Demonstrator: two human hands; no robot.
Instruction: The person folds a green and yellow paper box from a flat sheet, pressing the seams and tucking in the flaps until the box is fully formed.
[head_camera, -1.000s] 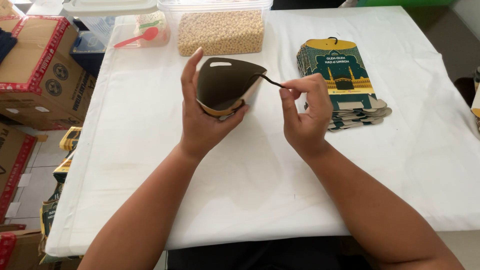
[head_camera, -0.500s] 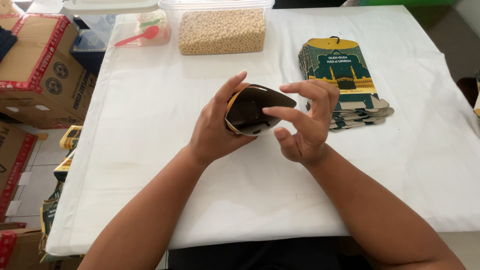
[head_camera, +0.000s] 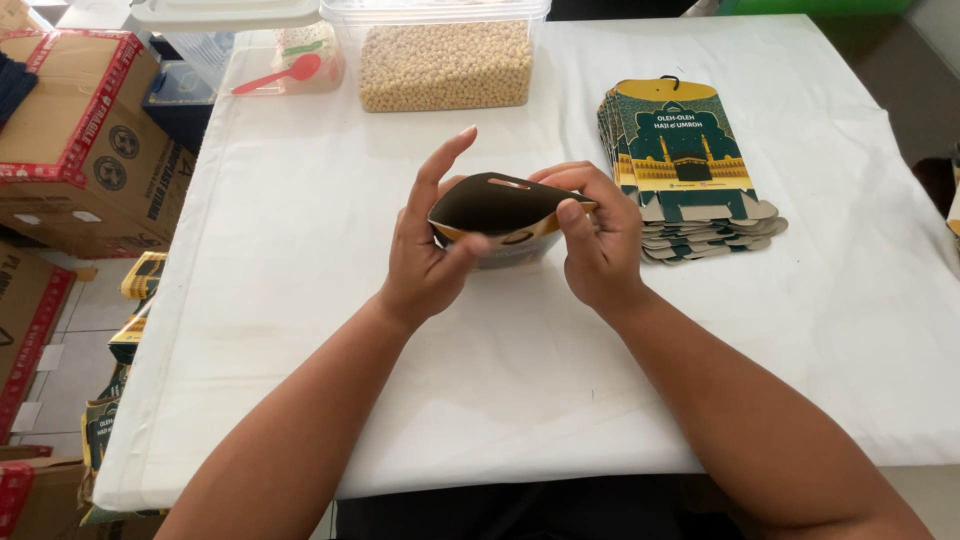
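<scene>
- The table (head_camera: 300, 330) fills the middle of the frame.
- A pouch (head_camera: 497, 212) is held above the table's centre, between the left hand (head_camera: 428, 262) on its left and the right hand (head_camera: 598, 240) on its right.
- A stack of flat pouches (head_camera: 690, 160) lies on the table, right of the hands.
- A tub of beans (head_camera: 445, 62) stands at the top centre.
- A smaller tub with a spoon (head_camera: 280, 74) in it sits just left of that.
- Cardboard boxes (head_camera: 85, 140) stand off the table, upper left.
</scene>
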